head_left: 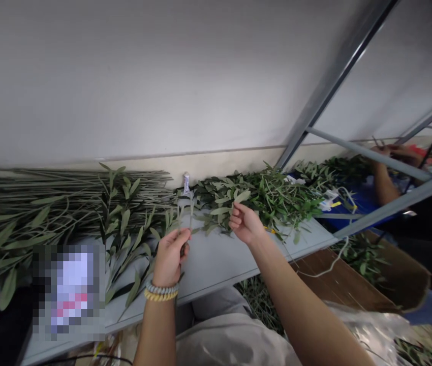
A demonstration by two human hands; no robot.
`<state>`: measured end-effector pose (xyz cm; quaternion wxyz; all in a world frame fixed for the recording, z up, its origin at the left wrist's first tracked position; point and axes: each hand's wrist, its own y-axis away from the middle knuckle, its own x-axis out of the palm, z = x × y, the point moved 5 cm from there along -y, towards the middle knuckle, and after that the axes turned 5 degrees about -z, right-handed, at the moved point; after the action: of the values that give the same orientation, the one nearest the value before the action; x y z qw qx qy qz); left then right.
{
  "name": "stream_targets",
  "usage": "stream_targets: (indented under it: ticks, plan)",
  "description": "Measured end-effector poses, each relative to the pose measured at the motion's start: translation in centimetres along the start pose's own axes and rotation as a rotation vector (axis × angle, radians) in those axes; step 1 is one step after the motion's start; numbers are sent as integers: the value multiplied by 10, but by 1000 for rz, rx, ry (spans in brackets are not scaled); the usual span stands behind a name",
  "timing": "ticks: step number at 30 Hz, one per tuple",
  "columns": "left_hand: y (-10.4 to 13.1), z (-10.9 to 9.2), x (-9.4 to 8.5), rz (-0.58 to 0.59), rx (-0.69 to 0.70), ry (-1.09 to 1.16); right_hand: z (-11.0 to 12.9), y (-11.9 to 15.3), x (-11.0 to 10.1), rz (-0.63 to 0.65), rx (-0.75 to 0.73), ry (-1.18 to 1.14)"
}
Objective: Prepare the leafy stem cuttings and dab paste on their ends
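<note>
My left hand [171,256] is closed, thumb against the fingers, around a thin pale-green stem [191,213] that stands up from the grip. A grey and a yellow coil band [161,293] circle that wrist. To its right, my right hand [247,223] is pinched at the base of a leafy sprig [242,196] with grey-green leaves. Left of my hands lies a heap of long bare stems [140,180] with leafy branches [124,218] over it. Behind my right hand is a pile of green leafy sprigs [277,195]. A small white tube [186,183] stands by the wall.
The grey tabletop [216,259] runs along a pale wall. A metal frame post [338,81] and rail rise at right. Beyond it, another person's arm [386,183] works near a blue surface. A cardboard box [406,274] with greenery and a white cord [326,269] are lower right.
</note>
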<state>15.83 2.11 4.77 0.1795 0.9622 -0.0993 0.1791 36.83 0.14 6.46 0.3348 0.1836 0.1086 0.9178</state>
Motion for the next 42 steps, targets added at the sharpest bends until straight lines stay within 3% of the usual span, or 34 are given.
stream_targets:
  ticks: [6,12,17,21,27,33,35,38,42]
  plan:
    - [7,-1,11,44,13,-77,3,28,23,239,190,-43]
    - [20,-19,14,135,33,-107,25,55,44,295,244,22]
    - [28,-26,14,156,52,-84,40,63,57,239,172,-156]
    - [29,-25,12,159,23,-63,40,61,65,279,120,-318]
    - [33,-27,7,174,28,-41,40,68,74,401,26,-281]
    - [46,-32,-1,186,65,-75,42,81,84,425,-23,-245]
    - [53,-37,-6,165,81,-106,40,89,74,452,-56,-247]
    - [63,-49,-15,130,119,-195,22,103,30,433,-119,-275]
    - [62,-63,-20,137,107,-298,-24,100,-39,188,-137,-364]
